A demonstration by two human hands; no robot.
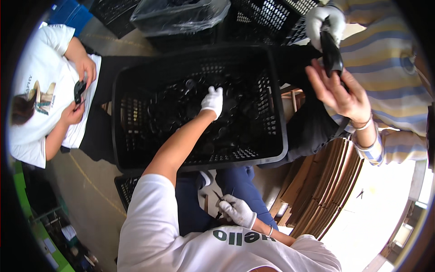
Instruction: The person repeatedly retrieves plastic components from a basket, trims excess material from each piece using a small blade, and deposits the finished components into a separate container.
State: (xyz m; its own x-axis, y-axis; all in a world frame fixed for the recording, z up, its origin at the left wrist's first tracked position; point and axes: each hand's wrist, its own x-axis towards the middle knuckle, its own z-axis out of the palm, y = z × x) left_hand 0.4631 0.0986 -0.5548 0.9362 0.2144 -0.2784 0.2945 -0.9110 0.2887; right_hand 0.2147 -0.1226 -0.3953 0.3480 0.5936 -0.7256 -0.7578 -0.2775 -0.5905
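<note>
My left hand (212, 102), in a white glove, reaches down into a large black plastic basket (282, 131). Its fingers are bent in among many small glossy black parts (172, 106); whatever they grip is hidden. Close to my lap, my gloved right hand (237, 212) is closed around a thin dark pointed tool (218, 196). The tool's exact kind cannot be made out.
At left, a person holds a small black part (79, 92) in bare hands. Another, at right, holds a larger curved black part (331, 56), one hand gloved. A plastic-lined bin (181, 22) stands beyond the basket; flattened cardboard (317, 186) leans at right.
</note>
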